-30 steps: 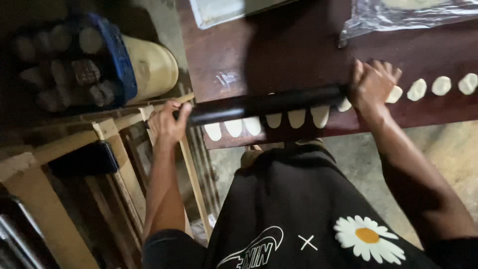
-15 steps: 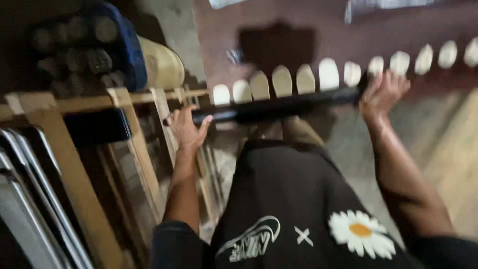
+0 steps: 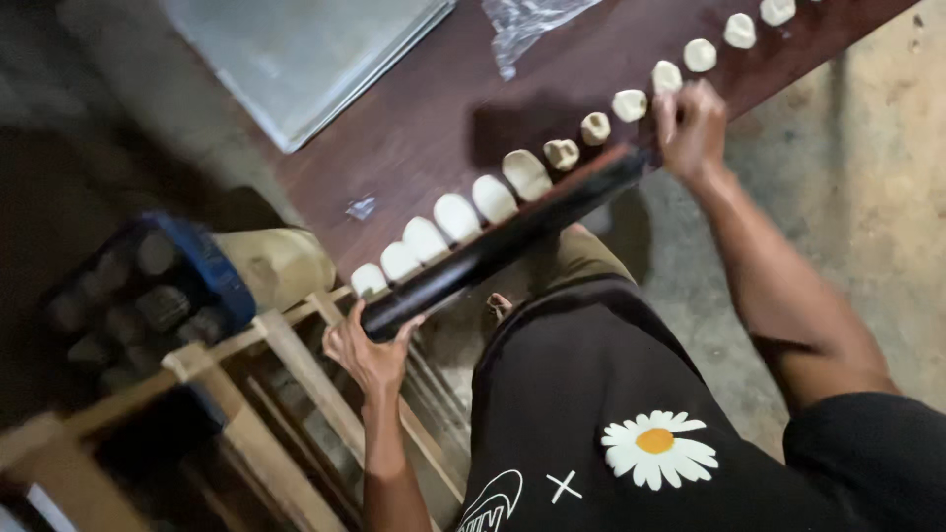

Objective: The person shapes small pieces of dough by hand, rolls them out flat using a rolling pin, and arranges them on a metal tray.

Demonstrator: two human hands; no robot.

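1. Nearest, the person's black shorts (image 3: 611,394) with a daisy print fill the lower right.
2. The left hand (image 3: 370,355) reaches up from the near left, forearm upright, palm open under the near end of a long black tray (image 3: 503,241); its fingers are spread and cup the tray's corner from below.
3. Under that hand stands a wooden rack (image 3: 296,394), with a blue crate (image 3: 187,276) to the left.
4. The tray runs slantwise from near left to far right, along the edge of the dark wooden table (image 3: 434,128).
5. A row of pale dough pieces (image 3: 493,197) lies on the table edge, just beside the tray.
6. The right hand (image 3: 690,128), arm stretched out, grips the tray's far end, fingers curled together.
7. Farthest, a metal sheet (image 3: 296,59) lies on the table.
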